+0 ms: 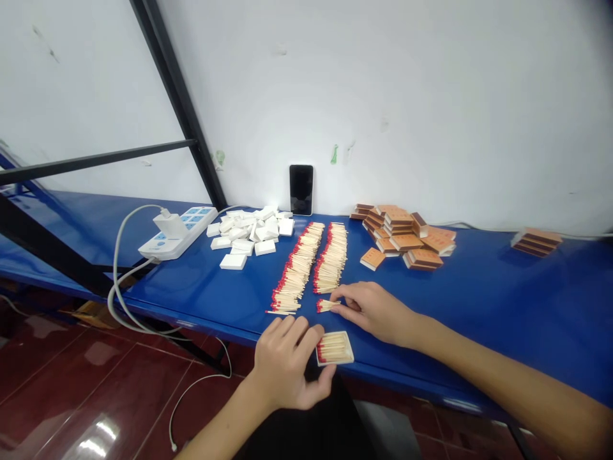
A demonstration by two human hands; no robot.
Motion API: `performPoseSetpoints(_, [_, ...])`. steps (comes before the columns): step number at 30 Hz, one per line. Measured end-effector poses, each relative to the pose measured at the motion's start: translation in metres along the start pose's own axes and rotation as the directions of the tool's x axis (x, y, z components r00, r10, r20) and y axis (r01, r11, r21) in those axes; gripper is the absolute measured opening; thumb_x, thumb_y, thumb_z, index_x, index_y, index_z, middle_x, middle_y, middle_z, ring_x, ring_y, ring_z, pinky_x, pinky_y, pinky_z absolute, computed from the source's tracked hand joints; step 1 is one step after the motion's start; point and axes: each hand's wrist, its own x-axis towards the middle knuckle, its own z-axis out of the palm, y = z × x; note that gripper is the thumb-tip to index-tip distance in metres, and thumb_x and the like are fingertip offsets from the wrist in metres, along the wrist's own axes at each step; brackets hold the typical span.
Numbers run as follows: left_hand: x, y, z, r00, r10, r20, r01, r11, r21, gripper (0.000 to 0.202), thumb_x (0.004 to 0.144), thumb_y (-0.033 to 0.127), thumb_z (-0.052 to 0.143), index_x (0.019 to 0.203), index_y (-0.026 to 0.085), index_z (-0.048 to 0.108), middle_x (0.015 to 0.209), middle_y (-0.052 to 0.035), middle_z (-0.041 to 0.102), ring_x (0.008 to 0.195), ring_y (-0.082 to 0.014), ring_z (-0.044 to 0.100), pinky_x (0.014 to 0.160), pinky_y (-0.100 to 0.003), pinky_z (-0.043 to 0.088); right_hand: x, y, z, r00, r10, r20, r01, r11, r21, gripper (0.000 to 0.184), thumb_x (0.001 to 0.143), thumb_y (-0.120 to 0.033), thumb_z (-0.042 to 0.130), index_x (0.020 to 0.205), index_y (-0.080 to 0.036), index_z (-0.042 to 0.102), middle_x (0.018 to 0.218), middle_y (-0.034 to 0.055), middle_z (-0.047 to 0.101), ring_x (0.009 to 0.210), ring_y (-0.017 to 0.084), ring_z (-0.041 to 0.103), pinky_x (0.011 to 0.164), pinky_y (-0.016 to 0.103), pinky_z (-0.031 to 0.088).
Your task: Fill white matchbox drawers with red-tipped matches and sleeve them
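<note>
My left hand (287, 361) grips a small white tray (334, 348) filled with red-tipped matches at the front edge of the blue table (502, 300). My right hand (371, 310) pinches a few matches (325, 305) lying on the table just beyond the tray. Two long rows of matches (313, 262) stretch away from my hands. A heap of empty white trays (249, 231) lies to the left of the rows. Orange matchbox sleeves (407, 237) are piled to the right.
A white power strip (178, 231) with a plugged charger and trailing cable sits far left. A black phone (301, 189) leans on the white wall. More orange sleeves (535, 241) are stacked at far right. Black metal bars cross the left; red tiled floor lies below.
</note>
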Motion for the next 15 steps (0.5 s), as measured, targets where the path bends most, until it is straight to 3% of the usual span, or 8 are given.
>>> performPoseSetpoints(4, [0.0001, 0.0002, -0.0003, 1.0, 0.003, -0.003, -0.003, 1.0, 0.003, 0.027, 0.079, 0.036, 0.057, 0.098, 0.017, 0.062, 0.076, -0.0071, 0.064, 0.065, -0.0246, 0.057, 0.058, -0.036, 0.038, -0.0004, 0.0011, -0.0003, 0.999, -0.03, -0.03, 0.031, 0.999, 0.03, 0.02, 0.101, -0.035, 0.054, 0.098, -0.02, 0.067, 0.077, 0.0005, 0.062, 0.068, 0.015, 0.056, 0.064, 0.025, 0.04])
performPoseSetpoints(8, [0.0009, 0.0002, -0.0002, 1.0, 0.007, -0.005, -0.007, 1.0, 0.005, 0.026, 0.079, 0.035, 0.057, 0.098, 0.017, 0.061, 0.076, -0.0069, 0.065, 0.064, -0.0244, 0.057, 0.058, -0.036, 0.038, -0.0007, 0.0033, 0.0001, 0.993, -0.075, -0.089, 0.081, 0.994, 0.068, 0.018, 0.1, -0.031, 0.057, 0.096, -0.02, 0.071, 0.097, 0.0048, 0.063, 0.086, 0.017, 0.061, 0.077, 0.028, 0.047])
performPoseSetpoints(15, [0.0001, 0.0011, -0.0006, 1.0, 0.005, 0.005, -0.005, 1.0, 0.003, 0.027, 0.079, 0.035, 0.059, 0.099, 0.017, 0.06, 0.076, -0.0077, 0.064, 0.064, -0.0254, 0.056, 0.057, -0.038, 0.04, -0.0005, 0.0044, 0.0, 0.992, -0.087, -0.096, 0.095, 0.992, 0.086, 0.012, 0.098, -0.025, 0.062, 0.098, -0.019, 0.073, 0.094, 0.0043, 0.067, 0.088, 0.018, 0.064, 0.08, 0.028, 0.049])
